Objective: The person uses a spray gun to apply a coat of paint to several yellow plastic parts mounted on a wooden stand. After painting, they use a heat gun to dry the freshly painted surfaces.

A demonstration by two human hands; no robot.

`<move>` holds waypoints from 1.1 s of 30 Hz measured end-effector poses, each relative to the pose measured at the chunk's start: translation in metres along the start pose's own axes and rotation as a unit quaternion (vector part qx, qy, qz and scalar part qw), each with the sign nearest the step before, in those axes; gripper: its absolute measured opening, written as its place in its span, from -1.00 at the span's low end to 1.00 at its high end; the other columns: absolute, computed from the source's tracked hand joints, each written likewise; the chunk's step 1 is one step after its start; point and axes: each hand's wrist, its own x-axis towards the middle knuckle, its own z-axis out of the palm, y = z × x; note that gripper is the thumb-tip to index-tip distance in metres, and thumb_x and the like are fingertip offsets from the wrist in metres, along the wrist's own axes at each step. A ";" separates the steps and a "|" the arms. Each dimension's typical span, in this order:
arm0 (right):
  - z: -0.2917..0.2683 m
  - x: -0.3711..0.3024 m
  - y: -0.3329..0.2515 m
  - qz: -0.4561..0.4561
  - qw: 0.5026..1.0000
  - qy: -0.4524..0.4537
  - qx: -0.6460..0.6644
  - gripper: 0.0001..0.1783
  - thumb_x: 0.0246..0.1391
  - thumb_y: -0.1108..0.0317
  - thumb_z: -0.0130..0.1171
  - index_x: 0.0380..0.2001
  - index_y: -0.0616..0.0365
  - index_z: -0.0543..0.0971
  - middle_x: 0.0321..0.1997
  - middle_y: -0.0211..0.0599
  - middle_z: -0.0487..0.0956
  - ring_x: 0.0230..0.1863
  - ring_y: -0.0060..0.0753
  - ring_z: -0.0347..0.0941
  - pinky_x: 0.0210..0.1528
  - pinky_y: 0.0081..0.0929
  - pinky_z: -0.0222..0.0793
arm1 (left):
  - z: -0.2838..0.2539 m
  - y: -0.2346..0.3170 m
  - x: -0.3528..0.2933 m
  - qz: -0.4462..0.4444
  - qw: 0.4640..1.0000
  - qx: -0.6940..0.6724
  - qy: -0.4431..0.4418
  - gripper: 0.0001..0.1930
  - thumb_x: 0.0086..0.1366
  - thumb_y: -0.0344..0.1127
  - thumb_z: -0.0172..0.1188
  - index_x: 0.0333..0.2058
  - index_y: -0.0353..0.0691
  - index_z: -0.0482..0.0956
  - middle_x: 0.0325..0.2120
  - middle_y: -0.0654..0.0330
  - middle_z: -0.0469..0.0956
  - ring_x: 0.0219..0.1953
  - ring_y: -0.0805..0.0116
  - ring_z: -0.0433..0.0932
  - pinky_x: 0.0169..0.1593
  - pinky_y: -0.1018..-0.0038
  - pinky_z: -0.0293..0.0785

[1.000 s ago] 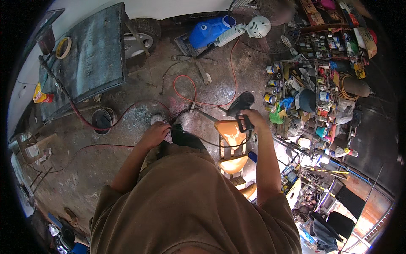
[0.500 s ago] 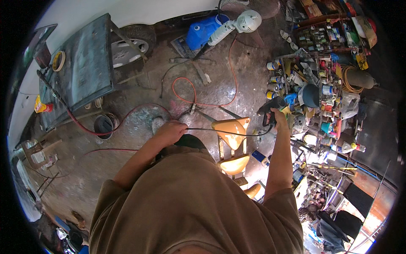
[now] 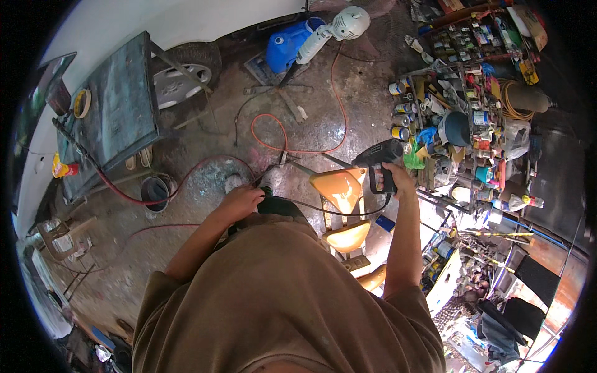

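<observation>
My right hand (image 3: 399, 179) is closed around the D-shaped handle of a black corded power tool (image 3: 380, 151), held out over the right side of a yellow-orange wooden chair (image 3: 344, 186). A black cord (image 3: 323, 210) loops from the tool's handle back across the chair toward my body. At my waist, my left hand (image 3: 241, 204) has its fingers curled round the cord near its left end. The tool's working end is too dark to make out clearly.
Left stands a grey-green panel (image 3: 118, 105) bearing a tape roll (image 3: 81, 104), with a bucket (image 3: 155, 191) below. A red hose (image 3: 186, 175) crosses the floor. Ahead are a blue jerrycan (image 3: 287, 50) and a white fan (image 3: 351, 23). Crowded shelves of paint cans (image 3: 400, 133) line the right.
The power tool has swung leftward and turned more side-on. My right hand has shifted slightly left and down, my left hand slightly lower, and the cord sags lower.
</observation>
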 end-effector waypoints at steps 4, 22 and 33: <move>-0.040 0.014 0.031 -0.008 0.998 0.041 0.055 -0.75 0.22 0.19 0.18 -0.20 0.16 0.53 -0.41 -0.26 0.60 -0.54 -0.42 0.48 -0.54 -0.43 0.50 | -0.008 0.014 0.002 0.010 1.000 -0.021 -0.011 -0.78 0.38 -0.18 0.07 -0.25 -0.20 0.57 -0.31 -0.04 0.61 -0.18 -0.14 0.56 -0.11 0.05 0.46; -0.052 -0.084 0.232 -0.042 0.907 0.167 0.386 -0.76 0.25 0.22 0.12 -0.20 0.18 0.45 -0.40 -0.20 0.57 -0.55 -0.40 0.44 -0.49 -0.43 0.48 | 0.008 -0.023 0.015 0.085 0.984 0.065 -0.140 -0.75 0.38 -0.21 0.02 -0.16 -0.19 0.60 -0.22 -0.01 0.62 -0.10 -0.08 0.56 -0.03 0.10 0.47; 0.057 -0.172 0.296 -0.058 0.876 0.241 0.414 -0.76 0.27 0.22 0.09 -0.16 0.17 0.49 -0.32 -0.23 0.61 -0.53 -0.48 0.44 -0.49 -0.46 0.46 | -0.019 -0.040 -0.003 0.021 0.985 0.040 -0.167 -0.75 0.38 -0.25 0.06 -0.09 -0.22 0.58 -0.17 -0.04 0.60 -0.09 -0.14 0.55 -0.04 0.09 0.47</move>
